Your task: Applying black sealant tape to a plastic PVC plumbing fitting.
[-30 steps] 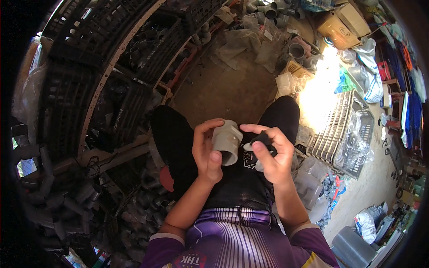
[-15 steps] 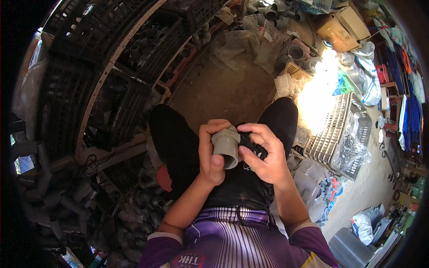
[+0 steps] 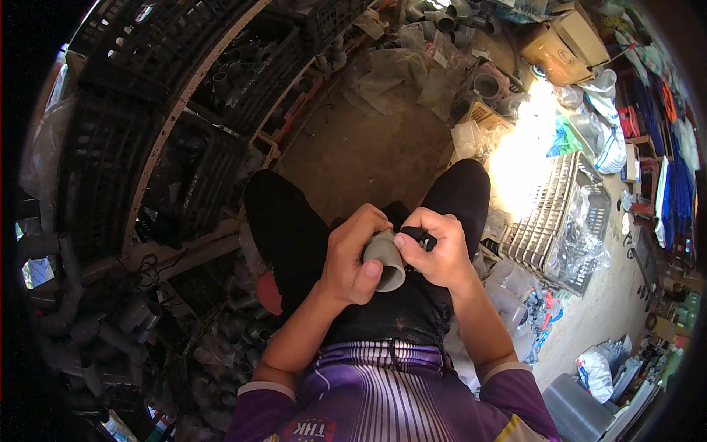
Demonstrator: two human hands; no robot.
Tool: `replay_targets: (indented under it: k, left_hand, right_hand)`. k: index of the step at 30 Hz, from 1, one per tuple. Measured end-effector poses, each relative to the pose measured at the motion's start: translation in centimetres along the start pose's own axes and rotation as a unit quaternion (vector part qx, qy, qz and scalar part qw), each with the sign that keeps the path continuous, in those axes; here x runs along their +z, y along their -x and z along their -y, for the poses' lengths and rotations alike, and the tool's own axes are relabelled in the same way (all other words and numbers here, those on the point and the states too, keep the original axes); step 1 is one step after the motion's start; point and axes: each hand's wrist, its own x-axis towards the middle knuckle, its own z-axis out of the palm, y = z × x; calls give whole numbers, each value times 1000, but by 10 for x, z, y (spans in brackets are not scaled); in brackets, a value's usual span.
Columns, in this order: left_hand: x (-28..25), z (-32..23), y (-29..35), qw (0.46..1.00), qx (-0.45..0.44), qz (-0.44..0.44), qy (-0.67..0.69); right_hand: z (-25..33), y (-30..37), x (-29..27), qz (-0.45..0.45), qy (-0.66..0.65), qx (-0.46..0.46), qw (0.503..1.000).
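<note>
My left hand (image 3: 353, 258) is wrapped round a grey plastic pipe fitting (image 3: 384, 259), its thumb along the near rim. The fitting's round open mouth faces down toward me; its far part is hidden by my fingers. At its right, my right hand (image 3: 438, 247) is closed on a small black object (image 3: 420, 237), with the thumb pressed close against the fitting. Only a bit of the black object shows, too little to name its kind. Both hands are over my lap, between my black-trousered knees.
Black plastic crates (image 3: 110, 169) fill a rack at the left. Many dark pipe fittings (image 3: 243, 335) lie piled at lower left. A pale slatted crate (image 3: 541, 214) with clear plastic stands at the right in bright sun. Cardboard boxes (image 3: 557, 55) sit at the far right.
The fitting has tilted, and its mouth has shifted slightly right and nearer to me. My left fingers now reach over its far end. My right fingers have curled in, covering more of the black object.
</note>
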Motion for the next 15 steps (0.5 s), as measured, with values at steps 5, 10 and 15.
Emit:
replay_targets:
  k: [5, 10, 15]
  left_hand:
    - [2, 7, -2, 999, -22, 0, 44]
    - [25, 7, 7, 942, -178, -192, 211]
    - [21, 4, 1, 901, -215, -215, 309]
  right_hand:
    - [0, -3, 7, -10, 5, 33, 999]
    - [-14, 6, 36, -140, -23, 1, 990]
    - [-16, 14, 38, -127, -27, 25, 991]
